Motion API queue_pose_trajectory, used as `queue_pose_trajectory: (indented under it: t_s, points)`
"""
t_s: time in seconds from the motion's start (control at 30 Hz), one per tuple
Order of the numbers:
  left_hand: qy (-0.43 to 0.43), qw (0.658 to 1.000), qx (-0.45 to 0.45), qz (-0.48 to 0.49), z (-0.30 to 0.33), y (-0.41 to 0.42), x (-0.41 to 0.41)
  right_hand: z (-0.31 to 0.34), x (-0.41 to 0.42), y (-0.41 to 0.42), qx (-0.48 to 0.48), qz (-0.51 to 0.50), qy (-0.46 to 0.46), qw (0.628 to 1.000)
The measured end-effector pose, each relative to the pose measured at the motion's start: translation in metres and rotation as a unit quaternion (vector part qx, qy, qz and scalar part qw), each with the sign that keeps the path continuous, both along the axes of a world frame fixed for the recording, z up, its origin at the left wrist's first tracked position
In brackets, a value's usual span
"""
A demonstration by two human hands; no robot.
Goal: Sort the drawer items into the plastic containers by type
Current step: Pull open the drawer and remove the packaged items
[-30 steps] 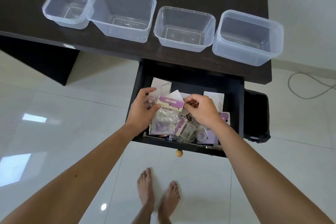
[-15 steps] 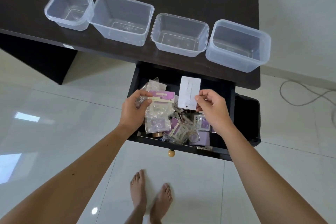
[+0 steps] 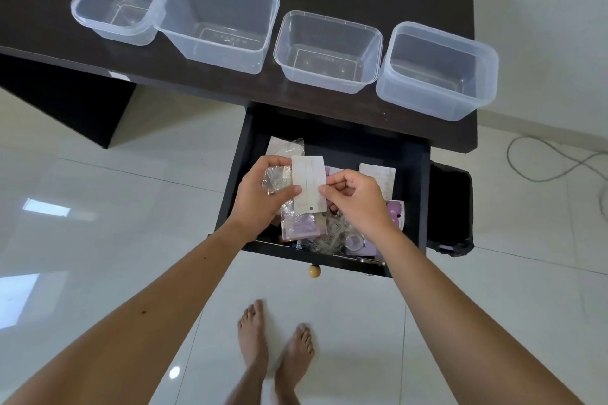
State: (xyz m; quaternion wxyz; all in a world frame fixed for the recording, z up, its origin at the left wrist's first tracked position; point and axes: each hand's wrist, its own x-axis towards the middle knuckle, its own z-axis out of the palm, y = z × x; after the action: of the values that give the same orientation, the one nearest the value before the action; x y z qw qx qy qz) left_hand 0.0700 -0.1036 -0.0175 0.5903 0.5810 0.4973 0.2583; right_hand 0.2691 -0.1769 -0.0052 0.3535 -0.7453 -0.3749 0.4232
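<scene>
The dark desk's drawer is pulled open, full of small packets, purple-backed cards and a tape roll. Above it my left hand grips a crinkled clear packet and presses its thumb on a white card. My right hand pinches that card's right edge. Several clear plastic containers stand in a row on the desk: a small one at the left, then a large one, a medium one and one at the right. All hold nothing.
A black bin stands right of the drawer. A grey cable loops on the glossy white tiles beyond it. The drawer's round knob points at me, and my bare feet stand below it.
My right hand lifted the white card out of the drawer and carried it left to my left hand. It now lies against the packets held there, with both hands on it.
</scene>
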Motion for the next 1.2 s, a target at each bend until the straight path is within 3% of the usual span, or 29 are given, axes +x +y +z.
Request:
queue_pose_trajectory:
  t_s: [0.2,0.33,0.5,0.67,0.87,0.97,1.2]
  points:
    - [-0.039,0.998,0.018,-0.053,-0.005,0.001,0.000,-0.012,0.002,-0.004,-0.009,-0.001,0.006,1.000]
    - [0.008,0.997,0.005,-0.077,-0.008,0.004,-0.002,-0.014,0.003,-0.008,-0.009,-0.003,0.009,1.000]
    - [0.033,0.999,0.023,-0.022,-0.007,0.013,-0.012,-0.014,0.014,-0.021,-0.019,0.065,-0.120,0.990]
    - [0.042,0.998,0.028,-0.029,-0.008,0.012,-0.015,-0.025,0.014,-0.027,-0.066,0.150,-0.185,0.969]
    - [0.044,0.998,0.020,-0.029,-0.004,0.012,-0.015,-0.025,0.011,-0.031,-0.063,0.131,-0.154,0.977]
    - [0.040,0.999,0.022,-0.025,-0.002,0.012,-0.015,-0.012,0.023,-0.034,-0.076,0.100,-0.084,0.989]
    - [0.040,0.998,0.030,-0.043,0.000,0.009,-0.009,0.012,0.040,-0.028,-0.009,-0.025,0.068,0.997]
